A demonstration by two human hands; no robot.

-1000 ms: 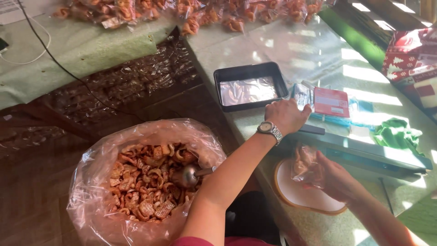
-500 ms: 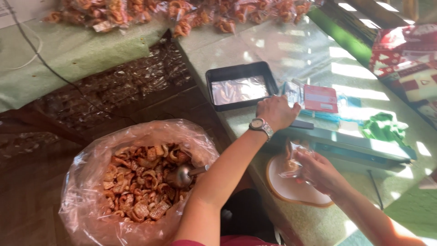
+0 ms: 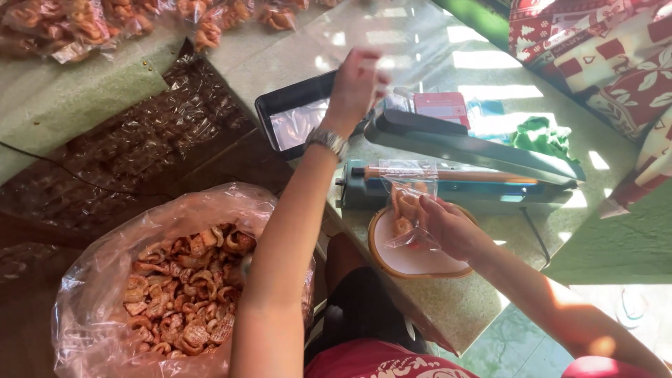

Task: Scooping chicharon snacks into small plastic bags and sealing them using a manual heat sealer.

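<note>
Head view: the left hand reaches far across the table and grips the raised lid of the heat sealer at its left end. The fingers are closed over the lid edge, though motion blur hides how firmly. The arm is stretched nearly straight, wrist turned down, a watch on it. The lid stands lifted at an angle, so the sealing bar is open below it.

The right hand holds a small clear bag of orange-brown snacks, pinched between thumb and fingers at the bag's right side. The bag's mouth lies across the sealer's bar, likely so the lid can press on it, while its filled part hangs over a round white plate just near of the sealer. The right forearm comes in from the near right, bent at the elbow.

To the near left sits a big plastic sack of loose snacks, open at the top. A black tray stands far of the sealer, beside the left hand. Filled bags line the far left edge, and a green cloth lies right of the lid.
</note>
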